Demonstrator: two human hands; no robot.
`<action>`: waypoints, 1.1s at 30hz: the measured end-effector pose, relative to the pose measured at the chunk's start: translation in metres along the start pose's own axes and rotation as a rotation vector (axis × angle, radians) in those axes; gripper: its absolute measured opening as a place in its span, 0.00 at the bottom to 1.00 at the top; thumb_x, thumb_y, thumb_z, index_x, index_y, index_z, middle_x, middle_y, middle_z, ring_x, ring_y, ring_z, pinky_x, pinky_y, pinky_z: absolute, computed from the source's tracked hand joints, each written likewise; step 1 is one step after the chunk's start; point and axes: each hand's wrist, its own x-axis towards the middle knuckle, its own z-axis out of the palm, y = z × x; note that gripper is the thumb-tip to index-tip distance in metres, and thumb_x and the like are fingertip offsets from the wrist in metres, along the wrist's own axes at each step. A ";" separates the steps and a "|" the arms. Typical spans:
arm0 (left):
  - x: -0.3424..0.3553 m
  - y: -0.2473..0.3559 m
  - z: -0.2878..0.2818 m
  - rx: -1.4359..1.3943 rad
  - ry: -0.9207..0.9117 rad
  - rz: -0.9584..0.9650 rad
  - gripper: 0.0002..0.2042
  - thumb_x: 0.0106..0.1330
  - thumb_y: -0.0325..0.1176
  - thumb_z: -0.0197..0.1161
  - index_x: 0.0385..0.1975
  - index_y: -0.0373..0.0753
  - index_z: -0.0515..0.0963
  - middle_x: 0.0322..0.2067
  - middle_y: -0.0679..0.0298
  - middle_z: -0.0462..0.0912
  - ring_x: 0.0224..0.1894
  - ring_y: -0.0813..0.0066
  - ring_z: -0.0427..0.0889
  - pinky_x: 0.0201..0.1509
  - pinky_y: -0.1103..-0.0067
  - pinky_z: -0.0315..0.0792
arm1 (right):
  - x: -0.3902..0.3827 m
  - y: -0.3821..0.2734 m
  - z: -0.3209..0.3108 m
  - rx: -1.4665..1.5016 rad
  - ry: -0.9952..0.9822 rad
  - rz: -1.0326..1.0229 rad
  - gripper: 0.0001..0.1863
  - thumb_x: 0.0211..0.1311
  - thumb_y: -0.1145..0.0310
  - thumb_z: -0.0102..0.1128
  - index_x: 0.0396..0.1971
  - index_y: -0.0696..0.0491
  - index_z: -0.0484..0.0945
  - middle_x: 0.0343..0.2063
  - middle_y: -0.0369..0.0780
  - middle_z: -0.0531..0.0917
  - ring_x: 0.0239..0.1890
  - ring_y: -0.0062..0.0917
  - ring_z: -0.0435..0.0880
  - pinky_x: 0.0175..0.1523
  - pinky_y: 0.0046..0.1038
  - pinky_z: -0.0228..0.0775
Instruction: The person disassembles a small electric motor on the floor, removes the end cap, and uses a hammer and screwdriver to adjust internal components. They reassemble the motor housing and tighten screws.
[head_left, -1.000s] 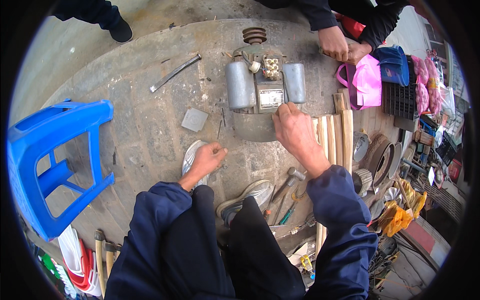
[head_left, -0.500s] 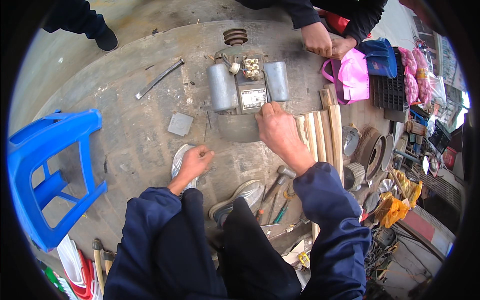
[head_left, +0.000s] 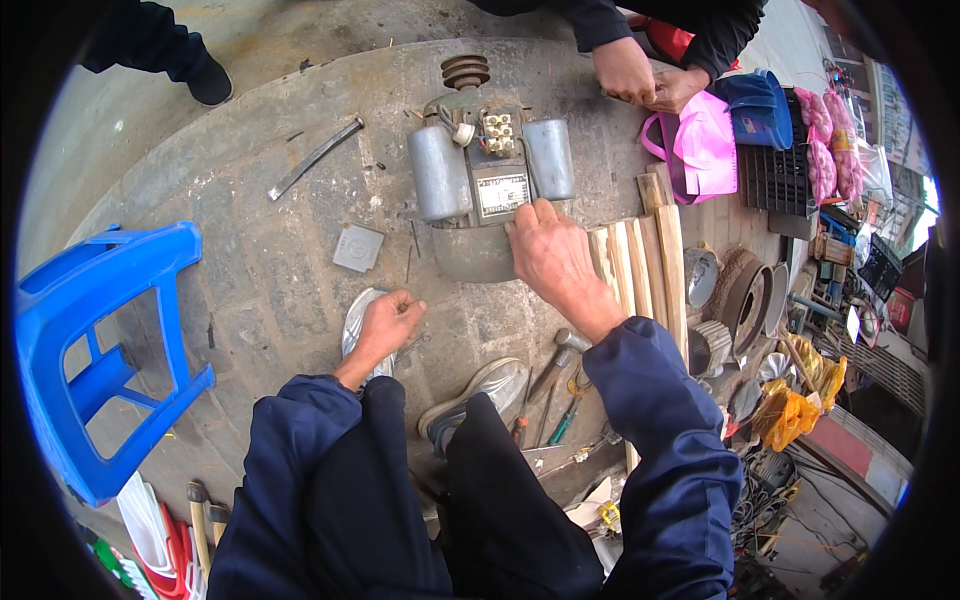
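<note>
An electric motor (head_left: 475,256) lies on the ground before me, its grooved pulley (head_left: 466,71) at the far end. Two grey cylinders (head_left: 440,174) flank a brass terminal block (head_left: 498,135) with wires beside it. My right hand (head_left: 556,250) has its fingers bent against the near right of the motor housing, by the nameplate. Over my left shoe, my left hand (head_left: 391,325) is closed in a pinch; anything between its fingertips is too small to make out. A square grey cover plate (head_left: 358,247) lies left of the motor, and a metal bar (head_left: 316,158) lies beyond it.
Wooden strips (head_left: 645,275), a hammer (head_left: 570,341) and a green-handled screwdriver (head_left: 563,424) lie to the right. A blue plastic stool (head_left: 185,330) is at left. Another person's hands (head_left: 650,82) are near a pink bag (head_left: 706,150) at far right.
The whole view has shifted slightly. Both my hands keep nearly the same places, the right at the motor and the left over the shoe.
</note>
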 end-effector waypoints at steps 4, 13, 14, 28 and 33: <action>0.000 0.000 0.000 0.027 0.000 0.017 0.14 0.75 0.39 0.69 0.35 0.33 0.83 0.24 0.66 0.85 0.22 0.80 0.84 0.27 0.77 0.76 | 0.002 0.005 0.005 -0.055 0.065 -0.084 0.09 0.69 0.69 0.66 0.32 0.54 0.75 0.30 0.45 0.79 0.32 0.42 0.86 0.38 0.43 0.79; -0.001 0.003 0.001 0.015 -0.002 -0.012 0.12 0.78 0.38 0.68 0.34 0.35 0.80 0.24 0.69 0.81 0.21 0.83 0.80 0.23 0.80 0.73 | -0.009 0.005 0.002 -0.020 0.091 -0.048 0.08 0.64 0.70 0.66 0.34 0.53 0.75 0.32 0.43 0.79 0.37 0.39 0.84 0.43 0.41 0.76; -0.002 0.003 0.001 0.015 -0.005 -0.011 0.12 0.78 0.38 0.68 0.34 0.36 0.80 0.24 0.69 0.82 0.21 0.83 0.80 0.23 0.80 0.73 | -0.009 0.005 0.002 -0.026 0.074 -0.068 0.07 0.62 0.72 0.66 0.35 0.53 0.74 0.33 0.43 0.79 0.37 0.39 0.83 0.43 0.41 0.75; -0.001 0.004 0.001 0.012 0.007 -0.018 0.13 0.77 0.38 0.68 0.35 0.35 0.81 0.24 0.68 0.82 0.21 0.82 0.80 0.23 0.79 0.74 | -0.001 0.006 -0.008 -0.035 0.021 -0.061 0.07 0.64 0.70 0.67 0.33 0.52 0.75 0.31 0.42 0.82 0.37 0.39 0.85 0.43 0.42 0.74; 0.000 0.002 0.000 0.018 -0.003 0.002 0.12 0.77 0.38 0.68 0.35 0.35 0.81 0.25 0.68 0.82 0.21 0.83 0.81 0.23 0.80 0.74 | 0.001 0.008 -0.007 -0.008 0.038 -0.108 0.08 0.65 0.68 0.68 0.33 0.52 0.76 0.29 0.41 0.81 0.35 0.39 0.84 0.44 0.42 0.74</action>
